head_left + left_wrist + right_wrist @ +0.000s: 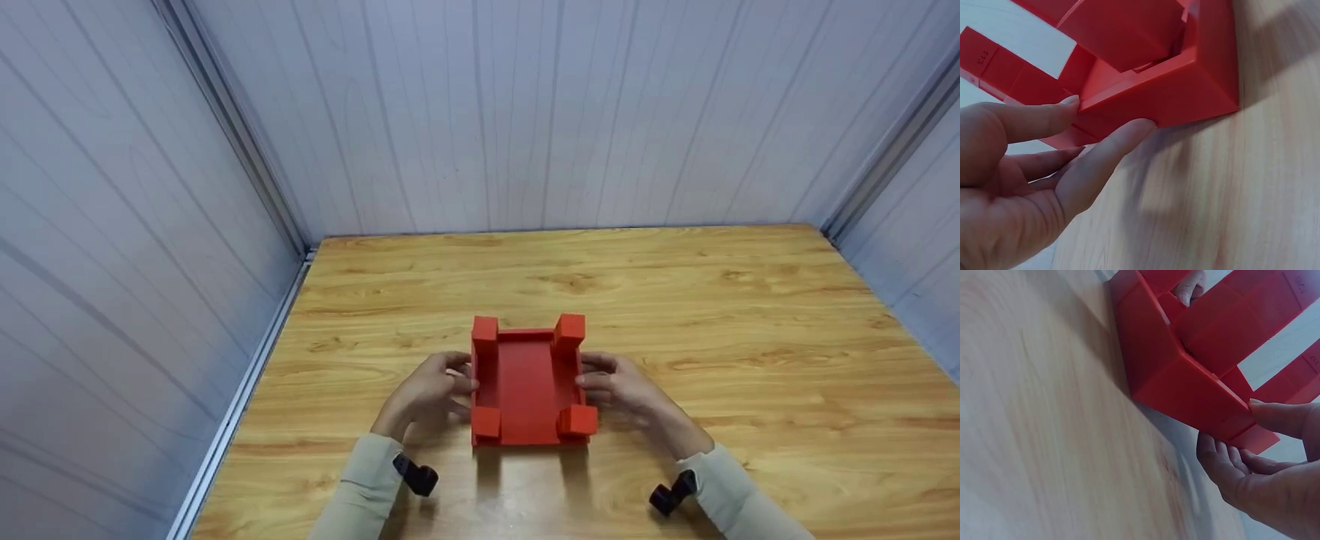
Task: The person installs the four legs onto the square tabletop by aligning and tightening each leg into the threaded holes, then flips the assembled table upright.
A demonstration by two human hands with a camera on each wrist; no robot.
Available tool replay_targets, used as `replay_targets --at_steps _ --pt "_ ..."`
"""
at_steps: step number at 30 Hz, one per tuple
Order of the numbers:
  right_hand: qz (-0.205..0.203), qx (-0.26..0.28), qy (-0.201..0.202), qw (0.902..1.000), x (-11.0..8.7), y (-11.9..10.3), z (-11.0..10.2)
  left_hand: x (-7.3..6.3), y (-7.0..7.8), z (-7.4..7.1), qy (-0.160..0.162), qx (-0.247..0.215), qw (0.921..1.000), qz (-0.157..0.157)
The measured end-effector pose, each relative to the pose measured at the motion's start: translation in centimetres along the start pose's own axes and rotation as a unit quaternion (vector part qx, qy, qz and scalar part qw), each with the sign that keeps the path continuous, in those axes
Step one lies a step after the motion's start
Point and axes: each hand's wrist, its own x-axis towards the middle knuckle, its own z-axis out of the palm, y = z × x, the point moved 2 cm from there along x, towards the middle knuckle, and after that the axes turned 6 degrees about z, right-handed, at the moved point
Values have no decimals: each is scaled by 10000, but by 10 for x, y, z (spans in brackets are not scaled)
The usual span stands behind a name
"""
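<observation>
A red plastic table-shaped piece (526,397) lies upside down in the middle of the head view, a square leg standing up at each corner and a low rim around its panel. My left hand (433,388) grips its left side; the left wrist view shows fingers (1112,154) against the outer wall and a fingertip at the rim. On the opposite side, my right hand (626,386) holds the piece, its thumb (1278,417) at the rim and the other fingers under the lower edge. Whether the whole underside touches the table cannot be told.
The wood-grain table (675,300) extends around the piece. Pale panelled walls (517,112) rise at the back and both sides, with metal strips (240,142) at the corners. Small black cameras (416,476) sit at both cuffs.
</observation>
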Motion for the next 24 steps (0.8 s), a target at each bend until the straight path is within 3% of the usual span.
replay_targets --at_steps 11,24 --pt "-60 25 87 9999 -5 -8 0 -1 3 -1 -22 -221 9996 162" --pt "-879 -376 -46 9954 -9 -26 -6 0 16 6 106 -174 9981 579"
